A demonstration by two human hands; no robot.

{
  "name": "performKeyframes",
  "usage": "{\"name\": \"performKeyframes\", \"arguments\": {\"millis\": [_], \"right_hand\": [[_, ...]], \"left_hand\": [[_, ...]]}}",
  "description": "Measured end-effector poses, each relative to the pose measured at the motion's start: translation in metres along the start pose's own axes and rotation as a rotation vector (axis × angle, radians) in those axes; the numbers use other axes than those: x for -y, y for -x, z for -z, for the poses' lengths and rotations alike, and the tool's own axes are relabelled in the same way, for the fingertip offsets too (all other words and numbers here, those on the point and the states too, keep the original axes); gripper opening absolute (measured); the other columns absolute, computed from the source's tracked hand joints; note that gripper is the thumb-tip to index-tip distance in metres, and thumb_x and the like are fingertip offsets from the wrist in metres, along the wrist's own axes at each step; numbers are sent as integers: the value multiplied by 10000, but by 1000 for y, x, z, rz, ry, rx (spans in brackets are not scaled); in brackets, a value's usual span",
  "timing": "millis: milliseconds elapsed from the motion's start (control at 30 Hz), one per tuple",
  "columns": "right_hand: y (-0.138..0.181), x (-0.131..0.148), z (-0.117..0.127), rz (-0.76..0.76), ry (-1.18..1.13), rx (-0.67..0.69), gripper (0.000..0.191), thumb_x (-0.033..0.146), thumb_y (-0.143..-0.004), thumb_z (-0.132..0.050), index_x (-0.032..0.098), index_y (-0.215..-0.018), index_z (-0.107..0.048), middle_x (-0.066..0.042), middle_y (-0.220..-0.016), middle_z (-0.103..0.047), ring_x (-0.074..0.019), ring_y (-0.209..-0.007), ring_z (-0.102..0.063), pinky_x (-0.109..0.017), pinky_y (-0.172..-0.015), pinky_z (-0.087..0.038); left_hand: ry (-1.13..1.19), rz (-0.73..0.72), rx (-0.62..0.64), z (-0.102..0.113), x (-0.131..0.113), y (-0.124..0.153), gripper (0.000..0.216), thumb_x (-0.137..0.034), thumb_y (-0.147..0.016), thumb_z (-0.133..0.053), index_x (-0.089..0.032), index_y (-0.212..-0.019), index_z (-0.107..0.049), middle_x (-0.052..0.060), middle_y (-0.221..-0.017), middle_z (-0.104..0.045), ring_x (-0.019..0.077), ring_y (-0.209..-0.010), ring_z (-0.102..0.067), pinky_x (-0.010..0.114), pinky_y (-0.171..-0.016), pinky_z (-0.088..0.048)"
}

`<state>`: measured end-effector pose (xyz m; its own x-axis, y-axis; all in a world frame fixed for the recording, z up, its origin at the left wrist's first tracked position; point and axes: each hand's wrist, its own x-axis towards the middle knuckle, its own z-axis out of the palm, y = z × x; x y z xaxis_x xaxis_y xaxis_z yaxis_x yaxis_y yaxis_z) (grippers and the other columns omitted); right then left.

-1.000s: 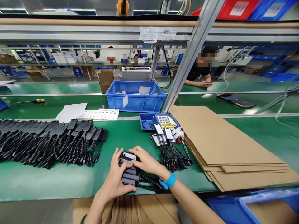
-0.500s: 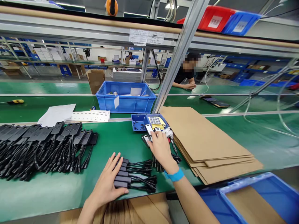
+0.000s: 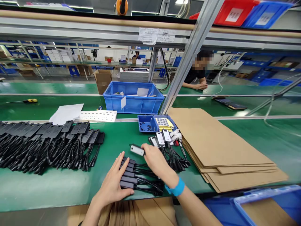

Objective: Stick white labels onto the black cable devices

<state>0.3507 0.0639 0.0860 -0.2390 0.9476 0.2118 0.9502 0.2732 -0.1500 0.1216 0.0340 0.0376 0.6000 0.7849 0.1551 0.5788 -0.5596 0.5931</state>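
My right hand grips one end of a small black box with a white face, held above the bench. Below it, a row of black cabled boxes lies side by side, their leads pointing right. My left hand rests along the left ends of that row, fingers stretched and thumb apart at the near end. To the right of my right hand, several white-faced cabled boxes lie bunched on the green bench, their black leads towards me.
Many black cabled boxes cover the bench's left. Ahead are a small blue parts tray and a large blue bin. Cardboard sheets lie right, above a blue crate. A metal post rises ahead; a person leans on the far bench.
My right hand has lifted one white-faced box from the bunch and brought it left towards the row. My left hand stays by the row. The view has shifted slightly.
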Motion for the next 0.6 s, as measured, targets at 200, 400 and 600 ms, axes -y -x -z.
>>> {"name": "performKeyframes", "arguments": {"millis": [200, 400, 600], "right_hand": [[24, 20, -3, 137, -471, 242, 462, 187, -889, -551, 139, -1329, -420, -134, -1182, -541, -251, -1108, -528, -390, -951, -458], [31, 40, -21, 94, -423, 435, 1383, 655, -558, -789, -32, -1485, -25, -335, -1513, -91, -439, -1408, -87, -595, -1130, -174], [29, 65, -33, 100, -393, 343, 1375, 645, -542, -794, -8, -1496, -50, -342, -1506, -112, -458, -1395, -103, -623, -1100, -180]], "left_hand": [[92, 19, -27, 0, 2, 2, 1145, -154, -653, -659, -249, -1498, 108, 106, -1595, 47, 363, -1449, -12, 583, -1150, -194], [220, -38, 13, 0, 10, 7, 1041, -228, -756, -560, -247, -1478, 190, 85, -1587, 140, 362, -1445, 66, 615, -1151, -92], [382, -5, -1, 1, 19, 14, 858, -611, -906, -352, -270, -1475, 192, 100, -1590, 114, 343, -1451, 53, 606, -1147, -65]]}}
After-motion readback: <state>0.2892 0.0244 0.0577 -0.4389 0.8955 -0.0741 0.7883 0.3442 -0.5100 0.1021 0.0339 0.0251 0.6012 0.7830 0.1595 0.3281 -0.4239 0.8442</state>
